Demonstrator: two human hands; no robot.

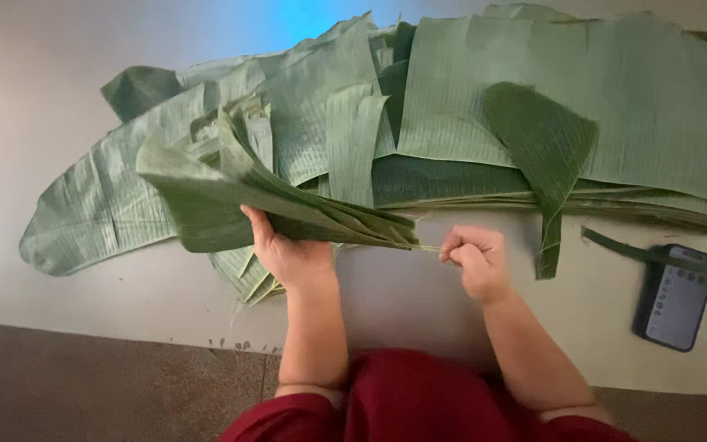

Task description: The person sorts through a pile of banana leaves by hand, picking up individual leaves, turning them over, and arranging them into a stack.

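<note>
My left hand [288, 250] clasps a folded bundle of banana leaf [239, 196], thumb up along its near face, the bundle lifted off the pale floor [419, 295]. Just right of that hold, my right hand [476, 258] is curled shut, pinching a thin fibre [429, 247] at the bundle's pointed tip. Both forearms reach out from my red sleeves. Beyond the bundle lies a spread heap of leaves [615, 98]. Far right of my pinch lies a dark phone [674, 299] under a leaf strip [623, 248].
</note>
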